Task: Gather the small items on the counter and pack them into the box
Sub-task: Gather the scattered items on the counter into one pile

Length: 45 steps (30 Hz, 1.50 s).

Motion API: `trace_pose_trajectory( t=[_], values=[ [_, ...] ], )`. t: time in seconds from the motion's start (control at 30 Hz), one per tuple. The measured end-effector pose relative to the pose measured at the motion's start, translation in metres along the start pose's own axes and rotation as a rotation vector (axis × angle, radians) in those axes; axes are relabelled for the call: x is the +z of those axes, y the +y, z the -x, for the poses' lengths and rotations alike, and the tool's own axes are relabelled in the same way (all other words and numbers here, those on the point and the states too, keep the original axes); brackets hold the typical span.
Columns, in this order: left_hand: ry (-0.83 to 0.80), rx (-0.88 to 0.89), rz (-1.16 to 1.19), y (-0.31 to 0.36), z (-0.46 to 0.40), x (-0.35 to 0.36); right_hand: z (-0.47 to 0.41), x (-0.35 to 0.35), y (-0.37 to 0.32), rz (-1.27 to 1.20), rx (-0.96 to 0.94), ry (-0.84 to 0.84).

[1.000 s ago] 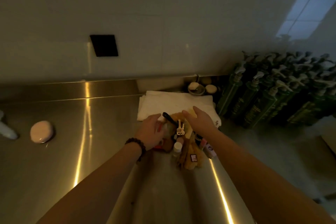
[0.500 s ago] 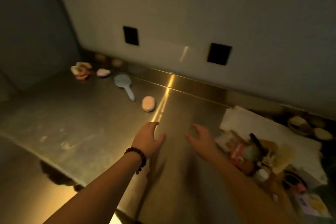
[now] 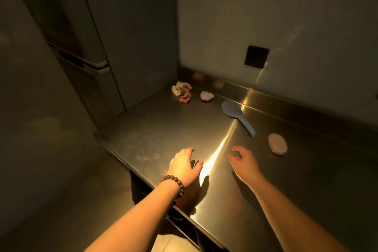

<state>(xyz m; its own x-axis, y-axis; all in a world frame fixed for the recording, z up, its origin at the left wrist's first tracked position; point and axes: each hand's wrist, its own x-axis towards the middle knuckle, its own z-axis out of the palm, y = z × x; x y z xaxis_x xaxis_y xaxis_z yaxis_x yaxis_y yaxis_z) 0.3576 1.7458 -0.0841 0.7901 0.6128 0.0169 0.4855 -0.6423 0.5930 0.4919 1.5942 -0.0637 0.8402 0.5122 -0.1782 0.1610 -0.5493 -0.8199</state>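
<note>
Brushed steel counter (image 3: pixel 155 133), dim light, one bright streak. Left hand (image 3: pixel 184 166), dark bead bracelet (image 3: pixel 173 185) at wrist, and right hand (image 3: pixel 244 162) both over the near edge, fingers spread, empty. Beyond the right hand: smooth pink oval (image 3: pixel 277 146), possibly soap. Further: blue plastic hairbrush (image 3: pixel 237 115). Farthest, near the corner: lilac lump (image 3: pixel 206 95), crumpled fabric scrunchies (image 3: pixel 182 92). No legible writing. Box out of view.

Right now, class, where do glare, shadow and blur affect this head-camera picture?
Head view: dim and warm-toned; a bright glare streak crosses the stainless steel counter between the left hand and right hand; both hands cast dark shadows; the far crumpled fabric scrunchies look soft.
</note>
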Motion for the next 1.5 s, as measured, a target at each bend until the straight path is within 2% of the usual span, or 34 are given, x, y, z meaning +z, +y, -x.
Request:
trace_pose_trajectory(
  t=[0.33, 0.6, 0.8, 0.93, 1.07, 1.23, 1.37, 1.5],
  values=[
    [-0.003, 0.042, -0.018, -0.074, -0.112, -0.052, -0.079, 0.068, -0.058, 0.099, -0.018, 0.049],
    [-0.012, 0.057, -0.094, -0.104, -0.260, -0.057, -0.229, 0.105, -0.093, 0.137, -0.047, 0.137],
    [-0.013, 0.070, -0.143, -0.108, -0.387, -0.036, -0.346, 0.129, -0.100, 0.415, -0.121, 0.197],
    [-0.110, 0.076, -0.149, -0.112, -0.441, -0.015, -0.386, 0.135, -0.092, 0.526, -0.107, 0.115],
    [-0.117, 0.096, -0.142, -0.117, -0.463, -0.002, -0.400, 0.140, -0.079, 0.572, -0.109, 0.106],
    [-0.029, 0.284, -0.143, -0.110, -0.453, 0.002, -0.392, 0.134, -0.075, 0.713, -0.204, 0.142],
    [-0.089, 0.263, -0.023, -0.095, -0.423, -0.005, -0.361, 0.122, -0.081, 0.651, -0.204, 0.171],
    [-0.074, 0.270, 0.065, -0.075, -0.378, -0.029, -0.307, 0.102, -0.091, 0.574, -0.234, 0.227]
  ],
)
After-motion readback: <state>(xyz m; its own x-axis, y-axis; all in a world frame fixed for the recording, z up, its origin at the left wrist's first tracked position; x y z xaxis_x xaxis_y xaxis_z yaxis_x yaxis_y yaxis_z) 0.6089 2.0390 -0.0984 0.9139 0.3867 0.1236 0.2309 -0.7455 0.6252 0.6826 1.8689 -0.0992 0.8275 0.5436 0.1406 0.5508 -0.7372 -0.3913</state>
